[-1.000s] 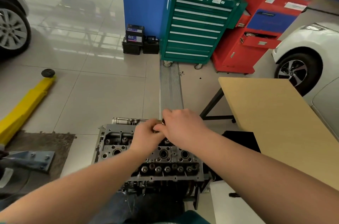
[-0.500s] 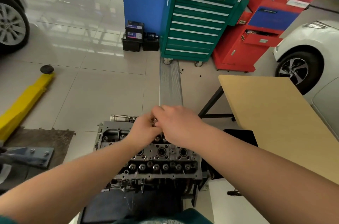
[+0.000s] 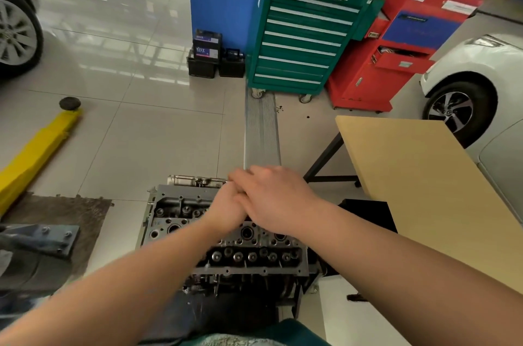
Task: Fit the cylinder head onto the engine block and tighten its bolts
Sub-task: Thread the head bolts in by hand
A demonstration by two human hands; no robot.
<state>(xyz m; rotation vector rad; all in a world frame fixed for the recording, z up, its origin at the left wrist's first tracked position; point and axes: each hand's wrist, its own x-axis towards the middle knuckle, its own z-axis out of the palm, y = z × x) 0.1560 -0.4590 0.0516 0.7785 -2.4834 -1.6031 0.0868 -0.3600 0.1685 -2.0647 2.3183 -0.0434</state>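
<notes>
The grey metal cylinder head (image 3: 254, 258) lies flat on top of the engine block (image 3: 243, 289), low in the middle of the head view, its valve springs and bolt holes facing up. Both my hands meet over its far edge. My right hand (image 3: 278, 200) lies over the fingers of my left hand (image 3: 223, 211), and their fingertips come together near the head's back rim. Whatever sits between the fingers is hidden, and the hands are slightly blurred.
A tan table (image 3: 424, 175) stands close on the right. Beyond are a green tool cabinet (image 3: 300, 34), a red cabinet (image 3: 396, 48), batteries (image 3: 206, 54) and a white car (image 3: 475, 85). A yellow lift arm (image 3: 36, 147) lies on the floor to the left.
My hands have stayed joined over the far edge of the cylinder head. The right hand has slid further over the left, and the small dark part seen between the fingers is now covered.
</notes>
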